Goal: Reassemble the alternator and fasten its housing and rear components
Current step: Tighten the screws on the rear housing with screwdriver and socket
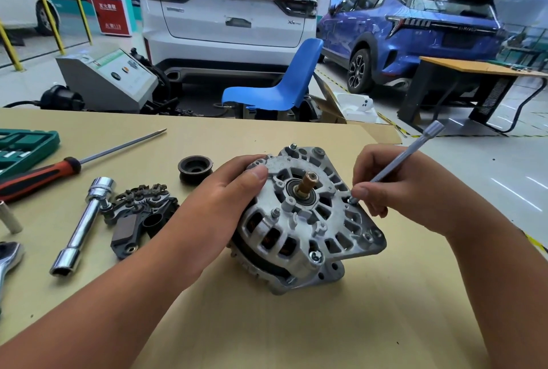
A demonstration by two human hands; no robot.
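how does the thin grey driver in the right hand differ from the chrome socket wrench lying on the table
The grey driver is slim, matte and held by the right hand, tip on the alternator rim. The chrome socket wrench is thicker, shiny and lies untouched on the table. Both are long, straight metal tools.

- Near edge of the desk (267,333): bare in front of the alternator (308,220), open between the forearms.
- Left side: blocked by the socket wrench (81,226), rectifier plate (139,214), screwdriver (59,169) and pulley (194,168).
- Far edge behind the alternator: clear.
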